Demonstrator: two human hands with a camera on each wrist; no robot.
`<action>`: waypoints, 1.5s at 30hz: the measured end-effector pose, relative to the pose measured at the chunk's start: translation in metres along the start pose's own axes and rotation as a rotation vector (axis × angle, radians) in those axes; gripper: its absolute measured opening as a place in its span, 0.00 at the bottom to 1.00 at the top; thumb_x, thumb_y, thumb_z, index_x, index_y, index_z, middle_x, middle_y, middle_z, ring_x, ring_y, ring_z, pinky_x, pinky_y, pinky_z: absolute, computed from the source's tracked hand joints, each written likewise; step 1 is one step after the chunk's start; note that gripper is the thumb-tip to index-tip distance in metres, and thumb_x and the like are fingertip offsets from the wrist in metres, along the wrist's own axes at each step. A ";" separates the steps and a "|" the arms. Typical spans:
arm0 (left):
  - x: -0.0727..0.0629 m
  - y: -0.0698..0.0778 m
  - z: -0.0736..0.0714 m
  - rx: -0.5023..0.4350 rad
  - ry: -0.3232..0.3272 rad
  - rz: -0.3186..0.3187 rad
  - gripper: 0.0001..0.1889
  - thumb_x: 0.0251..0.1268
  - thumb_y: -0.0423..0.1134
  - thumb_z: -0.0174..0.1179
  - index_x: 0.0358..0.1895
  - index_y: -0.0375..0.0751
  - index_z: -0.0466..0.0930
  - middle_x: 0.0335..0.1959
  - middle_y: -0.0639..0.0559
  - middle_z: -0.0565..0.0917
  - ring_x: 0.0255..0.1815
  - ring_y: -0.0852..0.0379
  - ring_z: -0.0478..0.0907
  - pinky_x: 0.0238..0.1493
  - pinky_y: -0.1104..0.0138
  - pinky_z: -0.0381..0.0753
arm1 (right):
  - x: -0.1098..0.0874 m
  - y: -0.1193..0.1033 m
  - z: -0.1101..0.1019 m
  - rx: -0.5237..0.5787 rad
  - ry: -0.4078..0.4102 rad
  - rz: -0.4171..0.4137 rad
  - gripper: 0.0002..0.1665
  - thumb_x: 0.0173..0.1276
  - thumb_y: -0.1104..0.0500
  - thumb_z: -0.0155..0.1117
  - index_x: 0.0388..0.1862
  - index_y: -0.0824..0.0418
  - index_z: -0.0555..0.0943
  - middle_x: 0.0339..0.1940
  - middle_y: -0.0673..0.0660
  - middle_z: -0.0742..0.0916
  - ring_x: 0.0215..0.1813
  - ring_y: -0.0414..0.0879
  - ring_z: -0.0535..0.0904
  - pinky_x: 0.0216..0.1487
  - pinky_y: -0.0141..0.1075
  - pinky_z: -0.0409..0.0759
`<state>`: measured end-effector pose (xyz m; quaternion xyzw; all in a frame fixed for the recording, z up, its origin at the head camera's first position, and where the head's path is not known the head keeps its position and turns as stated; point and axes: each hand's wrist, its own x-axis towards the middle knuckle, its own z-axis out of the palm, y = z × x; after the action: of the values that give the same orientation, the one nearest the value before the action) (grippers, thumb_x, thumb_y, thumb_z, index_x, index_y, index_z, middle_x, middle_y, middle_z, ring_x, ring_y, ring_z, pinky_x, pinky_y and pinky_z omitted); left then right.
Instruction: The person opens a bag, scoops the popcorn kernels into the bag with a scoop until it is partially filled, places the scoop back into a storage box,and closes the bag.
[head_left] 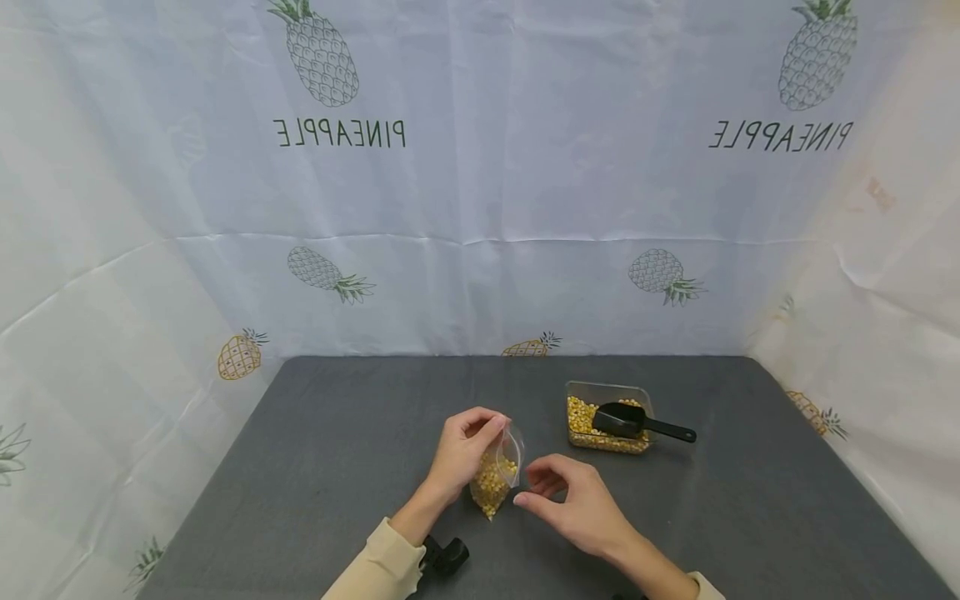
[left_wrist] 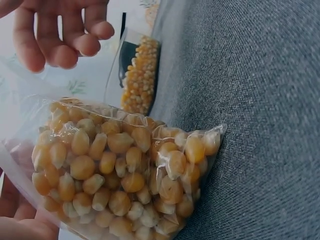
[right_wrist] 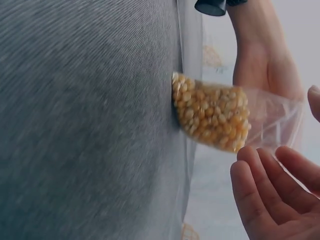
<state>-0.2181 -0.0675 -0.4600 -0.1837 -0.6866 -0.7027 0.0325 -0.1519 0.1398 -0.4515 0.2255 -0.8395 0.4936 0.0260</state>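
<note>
A clear zip-lock bag (head_left: 491, 483) part filled with yellow corn kernels (left_wrist: 115, 170) stands on the grey table, one lower corner touching the cloth. My left hand (head_left: 461, 450) pinches the bag's top edge between thumb and fingers. Just right of the bag is my right hand (head_left: 573, 504), apart from it, with loosely bent fingers and nothing between thumb and fingertips. In the right wrist view the fingers (right_wrist: 255, 195) of that hand are near the bag's upper, unfilled part.
A clear plastic container (head_left: 609, 392) of corn kernels stands at the back right, a black scoop (head_left: 622, 421) lying in it with its handle over the rim. The grey table (head_left: 360, 450) is bordered by a pineapple-print curtain (head_left: 480, 183).
</note>
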 end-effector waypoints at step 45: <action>-0.017 0.006 -0.006 -0.032 -0.010 0.058 0.12 0.79 0.38 0.57 0.44 0.30 0.83 0.36 0.33 0.84 0.37 0.46 0.86 0.43 0.54 0.87 | 0.018 0.009 -0.025 -0.022 0.328 -0.047 0.04 0.69 0.66 0.69 0.35 0.57 0.87 0.29 0.44 0.86 0.30 0.40 0.82 0.34 0.35 0.81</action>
<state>-0.2021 -0.0768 -0.4594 -0.2076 -0.6699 -0.7113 0.0463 -0.1758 0.1577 -0.4412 0.1613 -0.8239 0.5137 0.1768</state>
